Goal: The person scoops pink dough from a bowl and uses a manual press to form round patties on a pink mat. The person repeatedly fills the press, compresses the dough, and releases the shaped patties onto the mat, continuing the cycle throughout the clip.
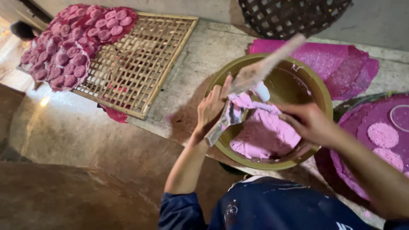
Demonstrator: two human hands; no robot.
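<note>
- Far left, on the concrete ledge (187, 81): pink round cakes (64, 47) lie in rows on magenta sheets, which overlap the left corner of a woven bamboo rack (140, 64).
- The rack lies flat on the ledge, its lower corner near the front edge.
- Left hand (215, 106) is at the left rim of the bowl, fingers closed around a flat metal scraper (221, 125); the blade slants down over the rim, smeared pink.
- A pale wooden paddle (268, 64) slants up-right from just above that hand; blurred, so what holds it I cannot tell.
- Olive-green round bowl (315, 85) sits at the ledge's front edge, holding a mass of pink dough (266, 132).
- Right hand (309, 123) rests on the dough's right side, fingers curled into it.
- Behind the bowl: magenta sheets (341, 64); above them a dark woven basket (289, 15).
- Far right: a purple sheet (362, 123) carrying pink discs (382, 135).
</note>
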